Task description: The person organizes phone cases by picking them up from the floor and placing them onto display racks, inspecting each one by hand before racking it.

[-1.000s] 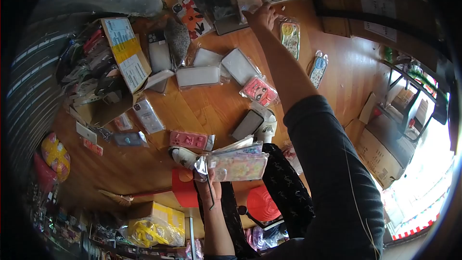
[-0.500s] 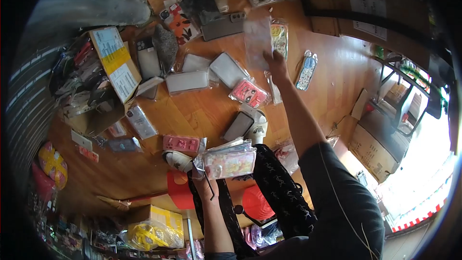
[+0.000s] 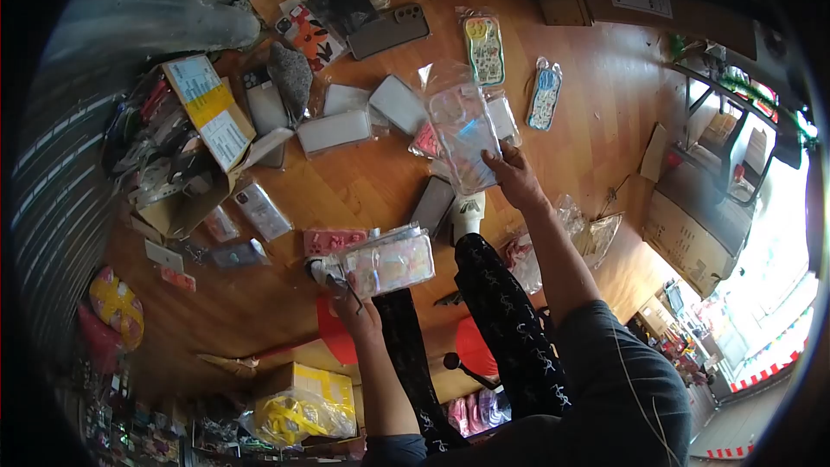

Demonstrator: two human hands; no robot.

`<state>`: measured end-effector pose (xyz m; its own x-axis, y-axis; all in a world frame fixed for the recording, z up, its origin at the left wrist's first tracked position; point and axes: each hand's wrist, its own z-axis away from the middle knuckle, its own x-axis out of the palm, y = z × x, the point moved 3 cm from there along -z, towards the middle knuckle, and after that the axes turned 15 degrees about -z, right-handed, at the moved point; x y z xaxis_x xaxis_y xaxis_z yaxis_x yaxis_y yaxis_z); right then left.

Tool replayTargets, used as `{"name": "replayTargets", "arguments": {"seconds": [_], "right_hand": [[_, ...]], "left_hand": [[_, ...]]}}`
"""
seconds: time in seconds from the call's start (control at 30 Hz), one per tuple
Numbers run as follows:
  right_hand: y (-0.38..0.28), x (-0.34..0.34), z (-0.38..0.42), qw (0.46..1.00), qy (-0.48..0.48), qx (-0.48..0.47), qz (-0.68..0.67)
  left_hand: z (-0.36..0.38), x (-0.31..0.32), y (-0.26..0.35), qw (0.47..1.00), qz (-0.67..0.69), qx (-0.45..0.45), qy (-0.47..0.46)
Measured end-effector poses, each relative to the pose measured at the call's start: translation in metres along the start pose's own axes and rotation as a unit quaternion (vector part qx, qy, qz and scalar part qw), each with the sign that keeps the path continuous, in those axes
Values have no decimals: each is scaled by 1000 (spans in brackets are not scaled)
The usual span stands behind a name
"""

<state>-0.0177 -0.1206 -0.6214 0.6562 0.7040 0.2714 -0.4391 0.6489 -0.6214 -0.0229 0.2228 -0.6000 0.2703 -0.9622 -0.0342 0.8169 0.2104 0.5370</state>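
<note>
In my right hand (image 3: 512, 175), fingers closed on its lower right edge, is a clear phone case (image 3: 462, 143) in a transparent bag, raised above the floor. My left hand (image 3: 356, 310) grips a stack of bagged phone cases (image 3: 389, 265) over my lap; a thin dark piece sticks out by its fingers. Behind the clear case, a pink phone case (image 3: 424, 142) is partly covered. A white bagged case (image 3: 502, 118) lies just beyond it. Farther off rest a yellow-green patterned case (image 3: 483, 50) and a blue patterned case (image 3: 545, 97).
Several bagged cases, including a grey one (image 3: 389, 32), are spread over the wooden floor (image 3: 596, 130). At left stands an open carton (image 3: 207, 112) full of packets. A cardboard box (image 3: 692, 238) sits at right. Yellow-taped parcels (image 3: 303, 411) lie lower left.
My right hand has come back toward me with the clear phone case, uncovering the yellow-green case. The stack in my left hand has shifted slightly left and up, and the whole view has moved a little.
</note>
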Motion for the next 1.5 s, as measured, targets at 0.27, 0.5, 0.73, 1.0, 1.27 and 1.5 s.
{"name": "replayTargets", "arguments": {"seconds": [0.27, 0.5, 0.73, 1.0, 1.27, 1.5], "right_hand": [[-2, 13, 35, 997, -61, 39, 13], [-9, 32, 57, 992, -92, 70, 52], [-1, 46, 71, 975, -126, 115, 142], [8, 56, 85, 942, -186, 179, 216], [8, 86, 106, 871, -291, 291, 268], [11, 93, 103, 874, -278, 309, 251]], "left_hand": [[9, -2, 0, 1000, 7, -12, 14], [15, -8, 0, 1000, -10, -17, 8], [21, -16, -2, 996, -23, -31, 76], [19, -29, -7, 994, -20, -40, 95], [20, -39, -25, 989, -83, -3, 119], [22, -41, -26, 993, -69, 22, 96]]}}
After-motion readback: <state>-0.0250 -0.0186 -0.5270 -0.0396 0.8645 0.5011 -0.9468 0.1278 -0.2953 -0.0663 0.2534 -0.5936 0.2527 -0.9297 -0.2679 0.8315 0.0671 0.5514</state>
